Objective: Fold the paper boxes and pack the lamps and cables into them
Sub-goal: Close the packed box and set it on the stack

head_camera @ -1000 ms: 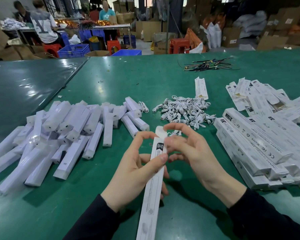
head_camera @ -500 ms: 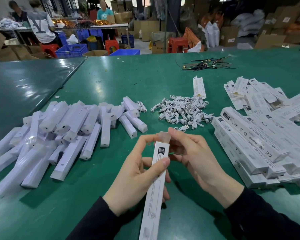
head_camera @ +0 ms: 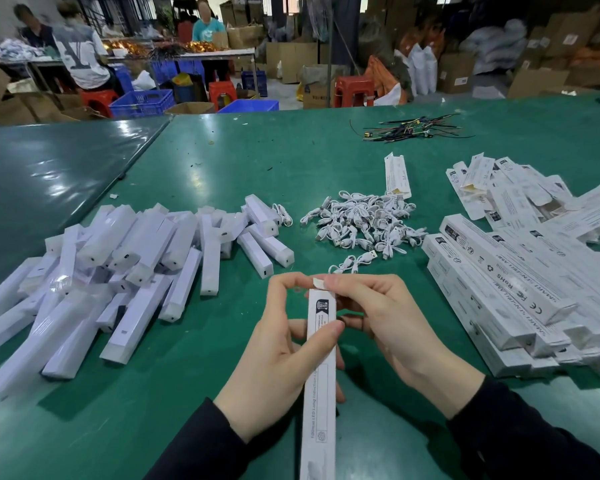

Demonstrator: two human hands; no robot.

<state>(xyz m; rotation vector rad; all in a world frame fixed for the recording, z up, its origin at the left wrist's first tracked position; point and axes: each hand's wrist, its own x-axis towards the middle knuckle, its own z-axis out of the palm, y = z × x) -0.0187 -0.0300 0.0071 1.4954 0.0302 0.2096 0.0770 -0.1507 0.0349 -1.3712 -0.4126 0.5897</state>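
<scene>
A long white paper box (head_camera: 319, 382) stands lengthwise in front of me above the green table (head_camera: 222, 161). My left hand (head_camera: 274, 355) grips its upper part, thumb across the printed face. My right hand (head_camera: 378, 323) pinches the small end flap at the box's far end, with the fingers curled round the end. A heap of white wrapped lamps (head_camera: 118, 268) lies to the left. In the middle sits a pile of white cables (head_camera: 364, 223). Closed printed boxes (head_camera: 520, 292) are stacked at the right, and flat unfolded boxes (head_camera: 499, 192) lie behind them.
One flat box (head_camera: 397, 176) lies alone behind the cables. A bundle of dark wires (head_camera: 413, 129) rests near the far edge. A second green table (head_camera: 49, 174) adjoins on the left. Beyond it are people, red stools, blue crates and cardboard cartons.
The end flap stood up at the box's far end; my right fingers have bent it down over the opening. The box has stayed in my left hand's grip.
</scene>
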